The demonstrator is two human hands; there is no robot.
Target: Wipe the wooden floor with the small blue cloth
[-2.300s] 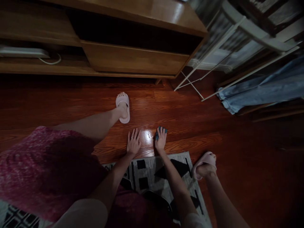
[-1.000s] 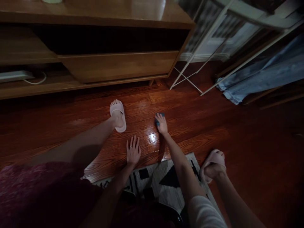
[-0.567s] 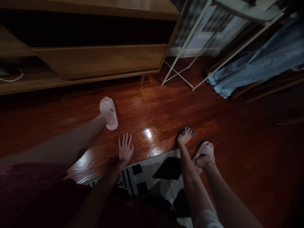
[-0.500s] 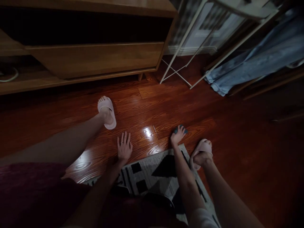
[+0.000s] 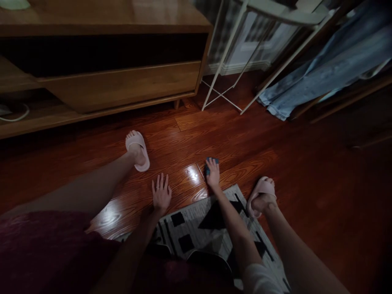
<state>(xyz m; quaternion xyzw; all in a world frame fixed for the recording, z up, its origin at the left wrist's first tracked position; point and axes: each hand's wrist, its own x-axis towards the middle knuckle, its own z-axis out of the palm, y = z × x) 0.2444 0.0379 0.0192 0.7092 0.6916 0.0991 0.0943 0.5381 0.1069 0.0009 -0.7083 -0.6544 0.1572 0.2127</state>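
Observation:
My right hand [image 5: 213, 174] presses a blue-green cloth [image 5: 208, 168] against the shiny reddish-brown wooden floor [image 5: 171, 149]. The fingers lie over the cloth, so only its edges show around them. My left hand [image 5: 161, 196] rests flat on the floorboards to the left, fingers spread, a ring on one finger, holding nothing. Both forearms reach over a grey and black patterned rug [image 5: 196, 220], whose edge lies just behind the hands.
My feet in pale pink slippers [image 5: 137, 151] stand on either side of the hands. A wooden cabinet [image 5: 128, 87] runs along the far left. Beyond, a white-legged side table [image 5: 225, 57] stands near hanging light-blue jeans [image 5: 309, 77].
My right hand has slid left across the floor with the cloth, closer to my left hand. The left hand stays planted. The view has tilted up a little, showing more of the cabinet top.

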